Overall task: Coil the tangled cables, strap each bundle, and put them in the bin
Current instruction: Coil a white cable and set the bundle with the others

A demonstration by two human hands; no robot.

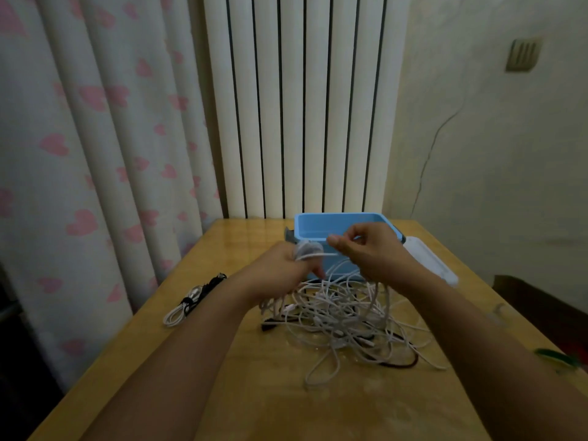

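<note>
Tangle (pixel 346 316) of white cables lies mid-table, just near of the bin, with a couple of dark leads mixed in underneath. Loose loops trail off its near and right edges onto the tabletop.

Left hand (pixel 280 268) raised above the left side of the tangle, fingers curled round a small coil (pixel 308 249) of white cable. One strand (pixel 327 254) runs taut from the coil across to the right hand (pixel 375 253), which pinches it between thumb and fingertips. More white strands hang from under the right hand down into the tangle. Both hands held in front of the bin, blocking part of its near wall.

Bin (pixel 337 219): light blue, rectangular, open top, standing at the far middle of the table. Cannot tell whether anything lies inside it. White lid (pixel 429 261) lies flat just right of the bin.

One bundle (pixel 191 300) lies well left of the tangle near the table's left edge: white cable folded into a long hank, a black strap round it, dark end toward the far side.

Table (pixel 222 393): yellow wood, glossy. Green object (pixel 555 358) at the right edge, blurred; cannot identify.

Behind: white radiator (pixel 302 106) past the far edge, curtain (pixel 95 122) with pink hearts at left, cracked pale wall (pixel 493 138) at right.
</note>
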